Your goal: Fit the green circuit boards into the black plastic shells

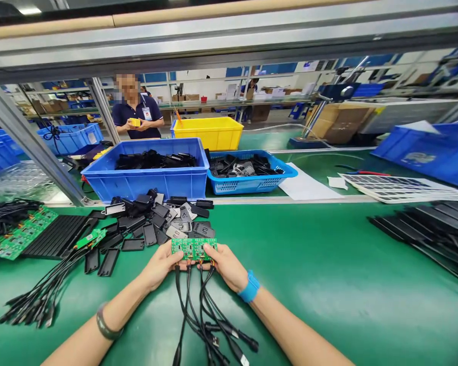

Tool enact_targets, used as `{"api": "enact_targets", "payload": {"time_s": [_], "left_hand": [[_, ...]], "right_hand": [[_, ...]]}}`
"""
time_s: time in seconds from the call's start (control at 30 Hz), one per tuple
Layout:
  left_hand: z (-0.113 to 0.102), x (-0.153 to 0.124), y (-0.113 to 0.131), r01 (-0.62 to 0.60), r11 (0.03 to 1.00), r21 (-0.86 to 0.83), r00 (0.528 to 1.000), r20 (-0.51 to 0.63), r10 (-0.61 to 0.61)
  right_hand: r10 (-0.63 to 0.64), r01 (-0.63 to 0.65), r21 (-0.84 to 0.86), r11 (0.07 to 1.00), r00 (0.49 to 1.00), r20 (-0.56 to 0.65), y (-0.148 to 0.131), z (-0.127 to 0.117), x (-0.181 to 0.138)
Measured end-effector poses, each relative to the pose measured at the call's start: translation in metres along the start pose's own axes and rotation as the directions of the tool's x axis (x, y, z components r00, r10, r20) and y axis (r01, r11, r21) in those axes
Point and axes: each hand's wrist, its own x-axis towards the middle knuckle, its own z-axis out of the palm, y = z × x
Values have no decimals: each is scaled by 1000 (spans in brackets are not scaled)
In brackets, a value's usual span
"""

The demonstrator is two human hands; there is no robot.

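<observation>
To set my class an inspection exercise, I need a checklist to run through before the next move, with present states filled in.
1. Left hand gripping the green rectangular circuit boards: ok.
2. Right hand gripping their opposite end: ok.
3. Slim black cables uncrossed: not ok, they overlap below the boards.
4. Black rectangular plastic casings separated from flat grey pieces: not ok, heaped together.
5. Solder joints sound: cannot tell, too small.

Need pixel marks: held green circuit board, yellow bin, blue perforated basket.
Held green circuit board (193,249): head view, middle of its face, between the thumbs.
Yellow bin (209,138): head view, front wall.
Blue perforated basket (246,186): head view, front wall, below the rim.
</observation>
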Motion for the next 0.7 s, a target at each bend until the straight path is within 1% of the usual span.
{"api": "enact_targets", "payload": {"time_s": [0.07, 0.13, 0.2, 0.23, 0.27, 0.37, 0.43, 0.5, 0.57, 0.63, 0.7], "left_hand": [[3, -2, -5, -22, 1000, 20, 999, -48, 23], [7, -3, -8, -32, 998, 47, 996, -77, 35], [10, -3, -9, -32, 997, 66, 995, -90, 38], [11, -3, -8, -30, 997, 65, 995, -95, 37], [11, -3, -8, -29, 998, 54, 995, -99, 34], [10, -4, -4, -28, 1000, -6, 996, -87, 28], [8, -3, -4, -36, 999, -31, 997, -75, 34], [9, -2, -5, -47, 999, -27, 995, -90, 44], [11, 0, -7, -62, 998, 20, 988, -139, 64], [14, 2, -10, -85, 992, 95, 975, -197, 102], [16, 4, -13, -113, 982, 151, 959, -242, 148]], "right_hand": [[-38, 33, -66, 997, 996, -76, 7, 2, 2], [-106, 78, -148, 986, 975, -195, 13, 4, 4], [-152, 100, -201, 974, 952, -266, 15, 4, 5], [-159, 106, -204, 973, 952, -261, 14, 4, 6], [-157, 114, -189, 975, 961, -229, 12, 4, 6], [-155, 143, -129, 981, 984, -87, 3, 2, 4], [-156, 148, -128, 981, 986, -55, 0, 2, 3], [-162, 149, -179, 972, 985, -59, 0, 2, 3], [-204, 176, -280, 944, 976, -77, 4, 4, 3], [-278, 210, -395, 894, 953, -124, 8, 6, 2], [-341, 225, -466, 856, 923, -179, 10, 8, 2]]}}
